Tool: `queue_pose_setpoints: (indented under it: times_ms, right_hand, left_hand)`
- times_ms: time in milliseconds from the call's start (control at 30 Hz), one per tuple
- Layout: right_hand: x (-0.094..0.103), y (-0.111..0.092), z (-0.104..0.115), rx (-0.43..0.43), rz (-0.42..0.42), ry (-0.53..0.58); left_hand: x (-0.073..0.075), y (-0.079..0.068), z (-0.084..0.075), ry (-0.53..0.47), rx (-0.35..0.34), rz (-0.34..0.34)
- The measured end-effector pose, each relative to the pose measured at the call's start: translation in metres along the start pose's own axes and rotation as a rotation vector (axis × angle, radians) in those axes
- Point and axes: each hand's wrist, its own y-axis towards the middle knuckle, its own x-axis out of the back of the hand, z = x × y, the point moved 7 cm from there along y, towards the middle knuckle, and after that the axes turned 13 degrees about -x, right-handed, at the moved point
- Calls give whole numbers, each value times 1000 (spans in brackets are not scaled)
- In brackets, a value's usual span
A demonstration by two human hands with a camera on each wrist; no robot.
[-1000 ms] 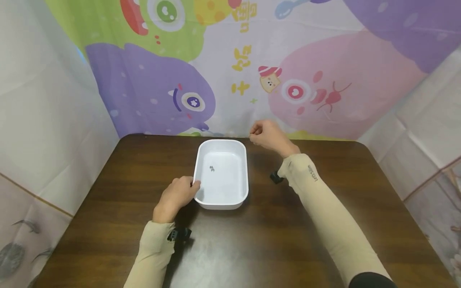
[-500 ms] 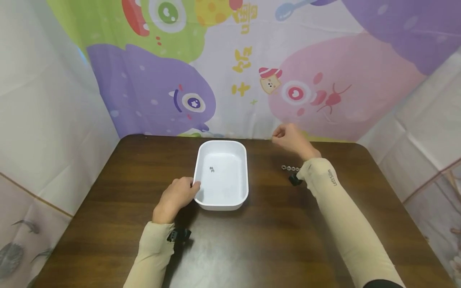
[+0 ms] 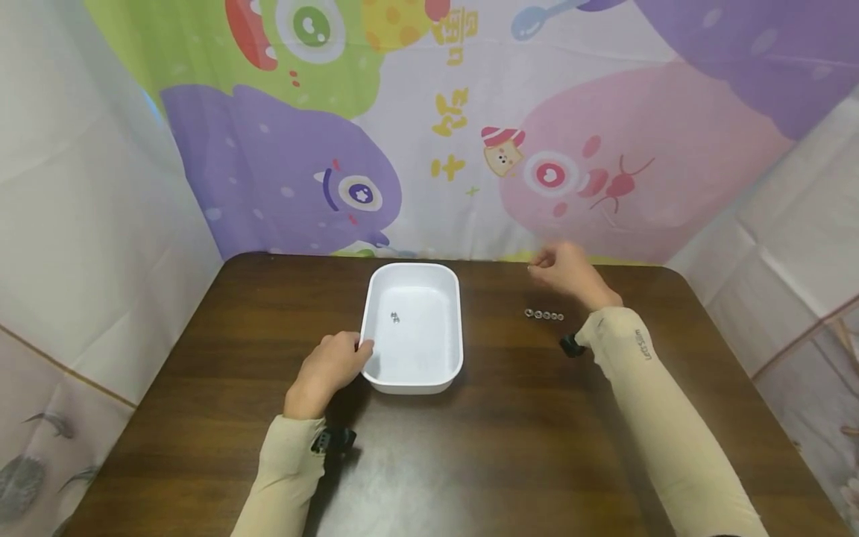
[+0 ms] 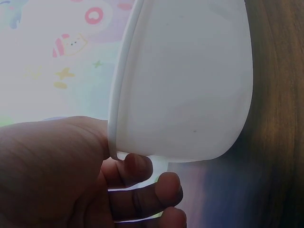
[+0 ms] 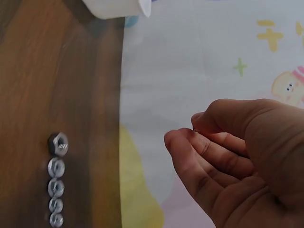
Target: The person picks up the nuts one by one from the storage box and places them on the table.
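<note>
Dark wood table [image 3: 470,455] here, cartoon-monster backdrop [image 3: 295,171] behind. My left hand [image 3: 325,373] has its fingers curled on the white tray [image 3: 423,350] by its left rim; my right hand [image 3: 569,272] is pinching a tiny piece [image 5: 194,129], too small to make out. Nearby, five metal nuts [image 5: 56,183] sit in a row, biggest nearest the tray. Some little metal bits [image 3: 394,318] are inside the tray, left of middle.

Showing monster-print curtain [image 3: 416,201] behind; including wood-grain table [image 3: 496,462], reflecting soft light; enclosing with pale sheets [image 3: 74,186] left and right.
</note>
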Motion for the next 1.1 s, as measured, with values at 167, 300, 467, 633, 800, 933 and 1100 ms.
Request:
queue_pose_setpoints:
  times_ms: [167, 300, 467, 633, 800, 933, 1100]
  right_hand:
    - [3, -6, -14, -4, 18, 15]
    - [4, -10, -26, 11, 10, -7]
    - [-2, -15, -44, -12, 26, -12]
    - [-9, -20, -62, -53, 31, -23]
    - [-14, -24, -79, -71, 39, -24]
    - [-18, -25, -93, -109, 36, -19]
    - [-23, -26, -106, -149, 37, -15]
  left_hand:
    - [0, 1, -1, -2, -1, -6]
    - [1, 1, -2, -1, -2, -6]
    - [1, 0, -2, -1, -5, -7]
    - [0, -1, -2, 2, -5, 0]
    - [1, -1, -2, 2, -3, -5]
    - [0, -2, -2, 3, -1, -2]
    - [0, -1, -2, 2, -4, -5]
